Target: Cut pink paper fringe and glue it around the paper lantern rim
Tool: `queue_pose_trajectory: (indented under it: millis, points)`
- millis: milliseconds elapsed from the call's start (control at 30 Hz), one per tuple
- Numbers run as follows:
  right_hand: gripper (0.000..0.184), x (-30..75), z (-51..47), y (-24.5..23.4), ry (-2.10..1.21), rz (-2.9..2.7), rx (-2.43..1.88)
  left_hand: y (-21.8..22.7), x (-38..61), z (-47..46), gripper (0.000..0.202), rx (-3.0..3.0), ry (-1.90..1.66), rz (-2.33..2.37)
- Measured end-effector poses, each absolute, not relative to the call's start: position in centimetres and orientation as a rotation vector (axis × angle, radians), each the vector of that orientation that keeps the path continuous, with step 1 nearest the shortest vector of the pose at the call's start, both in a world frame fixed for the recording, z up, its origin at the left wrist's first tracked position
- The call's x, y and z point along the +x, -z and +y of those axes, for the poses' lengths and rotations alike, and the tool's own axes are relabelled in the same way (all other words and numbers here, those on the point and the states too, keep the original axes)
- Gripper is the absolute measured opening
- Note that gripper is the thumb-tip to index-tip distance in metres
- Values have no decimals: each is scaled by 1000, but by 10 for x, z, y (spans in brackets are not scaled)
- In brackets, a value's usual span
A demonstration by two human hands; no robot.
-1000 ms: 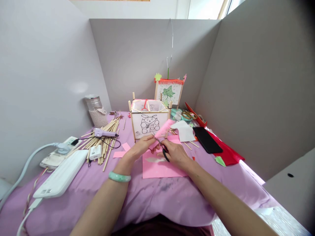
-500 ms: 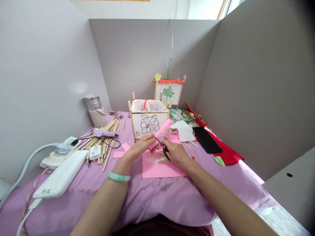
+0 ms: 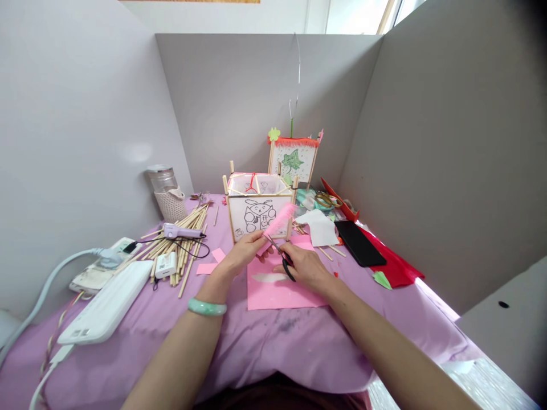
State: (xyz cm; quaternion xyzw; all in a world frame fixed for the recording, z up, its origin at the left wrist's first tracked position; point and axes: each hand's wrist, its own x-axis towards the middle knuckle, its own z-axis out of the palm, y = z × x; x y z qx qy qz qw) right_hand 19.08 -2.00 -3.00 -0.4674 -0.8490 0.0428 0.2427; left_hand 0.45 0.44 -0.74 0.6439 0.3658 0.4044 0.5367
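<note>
Head view: scissors (image 3: 285, 263) set at a fringed pink strip (image 3: 280, 221)

The fringed pink strip is gripped near its lower end by the left hand (image 3: 249, 252); thumb and fingers are clamped on it. Its fringed end is directed up and to the right, in front of a white box-shaped lantern (image 3: 261, 216). Contact between strip and lantern cannot be determined. The scissors are held in the right hand (image 3: 305, 265), with fingers closed about the black handles. The blades are directed up and to the left, across the strip, with tips near the left fingers. Whether the blades are parted cannot be determined. A green bangle (image 3: 207, 307) is worn on the left wrist.

Beneath both hands, a pink sheet (image 3: 273, 296) is laid flat on a purple cloth (image 3: 256, 347). Just left of it, small pink pieces (image 3: 208, 268) are placed. Farther left, a purple handheld tool (image 3: 183, 230) is rested on a pile of wooden sticks (image 3: 183, 267). To the right, a white scrap (image 3: 320, 228) is located near a black phone (image 3: 361, 244), which is partly laid over red material (image 3: 399, 267). Behind the box-shaped lantern, a second lantern (image 3: 294, 159), marked with a green leaf, is positioned.
</note>
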Motion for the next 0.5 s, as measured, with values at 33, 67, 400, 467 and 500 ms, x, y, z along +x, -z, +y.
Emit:
queue_pose_trajectory:
  millis: [33,67,400,467,500]
  points:
    - [34,191,-20,29,-119,-2327,-1284,7,5,4,26,1517,-973,891]
    - [34,190,-21,29,-119,-2330,-1291,7,5,4,26,1504,-977,909]
    - [37,190,-21,31,-87,-2316,-1316,4,6,1,28,1473,-1010,842]
    - [36,190,-21,31,-83,-2321,-1310,4,5,1,28,1474,-1009,831]
    - [36,190,-21,31,-82,-2322,-1307,4,5,1,28,1476,-1006,828]
